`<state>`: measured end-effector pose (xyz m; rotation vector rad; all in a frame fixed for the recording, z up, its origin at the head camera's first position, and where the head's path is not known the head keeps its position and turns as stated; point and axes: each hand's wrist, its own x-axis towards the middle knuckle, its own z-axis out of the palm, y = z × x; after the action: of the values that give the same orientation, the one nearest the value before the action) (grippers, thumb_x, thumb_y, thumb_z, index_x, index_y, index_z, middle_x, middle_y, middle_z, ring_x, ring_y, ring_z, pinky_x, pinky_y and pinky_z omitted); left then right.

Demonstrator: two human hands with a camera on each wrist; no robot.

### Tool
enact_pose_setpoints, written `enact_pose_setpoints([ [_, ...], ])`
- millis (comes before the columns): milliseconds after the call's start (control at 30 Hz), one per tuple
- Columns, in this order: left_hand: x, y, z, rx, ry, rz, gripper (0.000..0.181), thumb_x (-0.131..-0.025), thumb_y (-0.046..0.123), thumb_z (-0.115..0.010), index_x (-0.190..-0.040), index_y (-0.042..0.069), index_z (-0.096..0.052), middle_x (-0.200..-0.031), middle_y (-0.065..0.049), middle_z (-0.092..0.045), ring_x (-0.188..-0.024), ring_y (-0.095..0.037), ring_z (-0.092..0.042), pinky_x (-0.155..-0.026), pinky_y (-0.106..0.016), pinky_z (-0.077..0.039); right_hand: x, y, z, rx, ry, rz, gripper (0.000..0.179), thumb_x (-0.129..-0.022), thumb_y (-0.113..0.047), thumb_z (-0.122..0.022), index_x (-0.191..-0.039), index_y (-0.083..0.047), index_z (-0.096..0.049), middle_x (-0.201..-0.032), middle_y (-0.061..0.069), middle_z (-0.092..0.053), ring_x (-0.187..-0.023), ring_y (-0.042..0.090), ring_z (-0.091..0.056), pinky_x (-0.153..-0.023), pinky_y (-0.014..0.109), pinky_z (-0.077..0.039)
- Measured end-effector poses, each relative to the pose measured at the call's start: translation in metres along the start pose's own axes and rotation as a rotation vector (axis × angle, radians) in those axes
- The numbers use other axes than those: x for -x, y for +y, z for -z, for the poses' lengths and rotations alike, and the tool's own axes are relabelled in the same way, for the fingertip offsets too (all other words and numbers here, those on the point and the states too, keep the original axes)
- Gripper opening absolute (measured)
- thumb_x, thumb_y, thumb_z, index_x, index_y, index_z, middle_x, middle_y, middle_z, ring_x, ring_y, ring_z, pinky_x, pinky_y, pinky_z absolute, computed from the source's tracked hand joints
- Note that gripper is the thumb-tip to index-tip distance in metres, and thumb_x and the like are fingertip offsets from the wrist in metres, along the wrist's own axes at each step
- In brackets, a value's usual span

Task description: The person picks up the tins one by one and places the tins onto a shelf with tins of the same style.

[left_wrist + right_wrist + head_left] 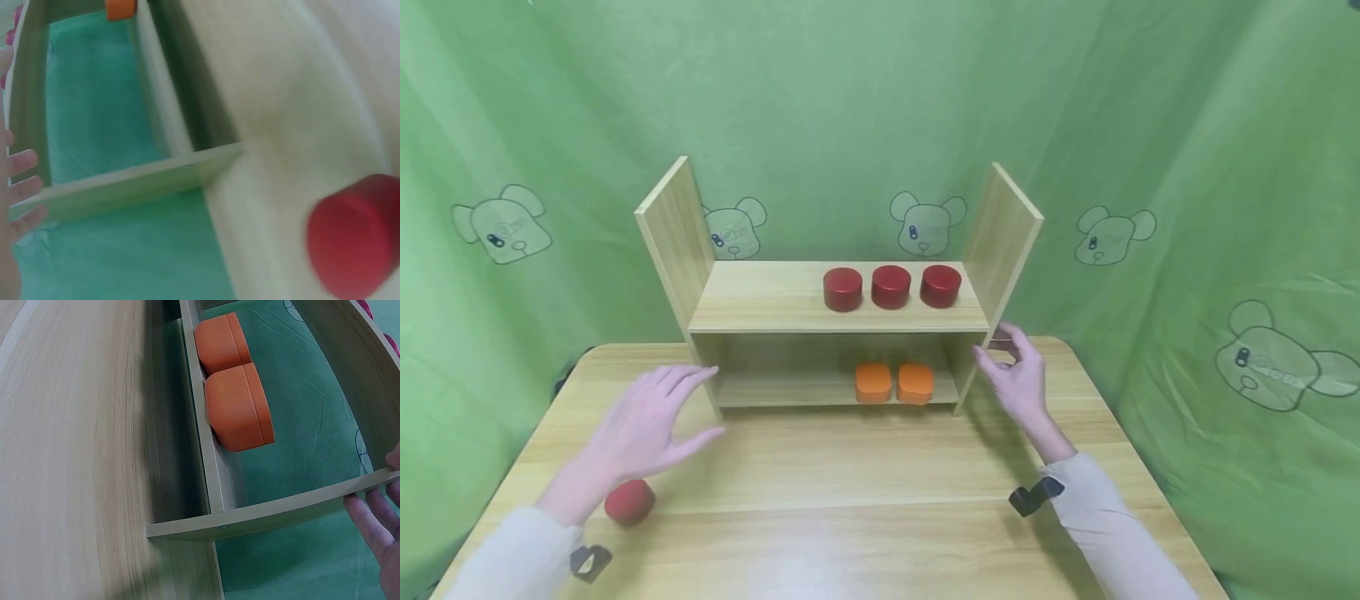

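A small two-tier wooden shelf (760, 296) with tall side panels stands on the table. My right hand (1018, 379) holds its right side panel (281, 505), thumb at the inner side and fingers along the outer face. To the left of the shelf, my left hand (643, 425) hovers with fingers extended and nothing in it. Three red round boxes (891, 287) sit in a row on the upper tier, toward the right. Two orange rounded-square boxes (237, 406) are side by side on the lower tier. Another red round box (353, 240) lies on the table near my left wrist.
The wooden table (820, 533) extends in front of the shelf and to both sides. Behind it and at the sides hangs a green curtain (820, 108) printed with bear heads. Dark straps (1036, 497) are on both wrists.
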<state>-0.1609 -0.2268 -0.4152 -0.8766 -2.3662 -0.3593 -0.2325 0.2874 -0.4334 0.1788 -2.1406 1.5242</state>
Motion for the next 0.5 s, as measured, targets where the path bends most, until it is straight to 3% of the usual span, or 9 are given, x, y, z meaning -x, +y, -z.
enact_pose_setpoints([
  [200,0.030,-0.003,-0.003,0.001,-0.033,0.067,0.078,-0.080,0.048,-0.083,-0.139,0.000,-0.063,-0.131,-0.019,-0.070,-0.115,-0.038,-0.066,-0.096,-0.058,-0.056,-0.001,-0.001,-0.001,0.003,-0.007,0.015,0.047,-0.088,0.009,-0.076,-0.133,0.005,-0.063,-0.103,-0.027,-0.065,-0.094,-0.008,-0.065,-0.068,0.012,-0.061],
  [500,0.078,-0.009,-0.007,-0.021,-0.120,0.098,0.080,-0.075,0.047,-0.088,-0.137,0.002,-0.064,-0.129,-0.013,-0.072,-0.112,-0.032,-0.067,-0.096,-0.054,-0.054,0.000,-0.005,-0.001,-0.012,0.011,0.000,0.046,-0.088,0.010,-0.076,-0.132,0.003,-0.066,-0.104,-0.017,-0.066,-0.092,-0.006,-0.065,-0.068,0.011,-0.060],
])
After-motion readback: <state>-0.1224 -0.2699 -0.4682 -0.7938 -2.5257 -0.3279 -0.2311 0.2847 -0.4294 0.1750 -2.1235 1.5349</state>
